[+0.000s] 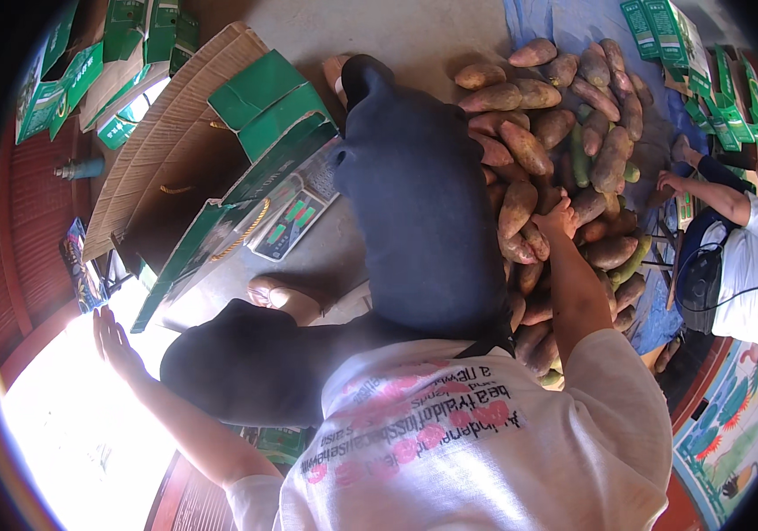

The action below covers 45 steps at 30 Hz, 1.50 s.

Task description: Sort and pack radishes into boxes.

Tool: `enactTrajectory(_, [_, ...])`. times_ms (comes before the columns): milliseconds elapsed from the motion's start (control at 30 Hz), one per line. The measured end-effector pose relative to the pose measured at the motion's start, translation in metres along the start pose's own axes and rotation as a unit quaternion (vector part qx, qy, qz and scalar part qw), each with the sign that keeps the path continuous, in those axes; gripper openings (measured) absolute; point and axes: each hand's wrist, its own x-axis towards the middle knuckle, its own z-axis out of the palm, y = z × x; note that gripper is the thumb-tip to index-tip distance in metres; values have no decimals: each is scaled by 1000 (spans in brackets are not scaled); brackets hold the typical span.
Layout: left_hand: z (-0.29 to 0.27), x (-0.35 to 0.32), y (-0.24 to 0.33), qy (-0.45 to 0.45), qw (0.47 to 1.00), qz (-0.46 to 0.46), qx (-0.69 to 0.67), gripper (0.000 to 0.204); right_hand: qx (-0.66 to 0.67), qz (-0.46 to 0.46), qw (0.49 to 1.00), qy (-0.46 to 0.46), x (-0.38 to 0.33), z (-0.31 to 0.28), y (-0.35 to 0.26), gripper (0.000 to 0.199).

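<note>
My right hand [559, 219] reaches forward into a large pile of reddish-brown sweet potatoes [545, 133] on a blue tarp [534, 18]. Its fingers rest on one tuber near the pile's middle, and the grip itself is hidden. My left hand [114, 343] is stretched out to the left, flat with fingers apart, holding nothing, over a glaring bright patch. My dark-trousered knees [414, 203] and white printed shirt [476, 442] fill the centre.
An open green-and-brown carton [220, 150] lies at the left with a digital scale [295, 221] beside it. Flat green cartons [87, 62] are stacked at top left and at top right [706, 71]. Another person in a white shirt [750, 265] crouches at the right, one hand [671, 181] at the pile.
</note>
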Motion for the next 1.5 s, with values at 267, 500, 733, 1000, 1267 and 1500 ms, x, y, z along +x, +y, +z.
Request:
enactTrajectory(267, [18,0,19,-39,997,60,-30,44,126,44,991,-9,20,9,65,105])
enactTrajectory(500, [29,5,73,-51,989,131,-40,44,482,-82,870,66,25,-75,48,98])
enactTrajectory(733, [84,11,113,-151,938,311,17,29,519,-341,770,145,-76,-311,-82,72])
enactTrajectory(1000, [94,-42,144,-271,819,469,190,23,325,-698,636,60,-332,-428,-249,95])
enactTrajectory(1267, [49,-36,110,-455,810,320,184,25,-55,-865,497,-28,-467,-369,-398,85])
enactTrajectory(1500, [28,-22,100,-509,791,287,182,33,-274,-825,492,-45,-491,-287,-446,80])
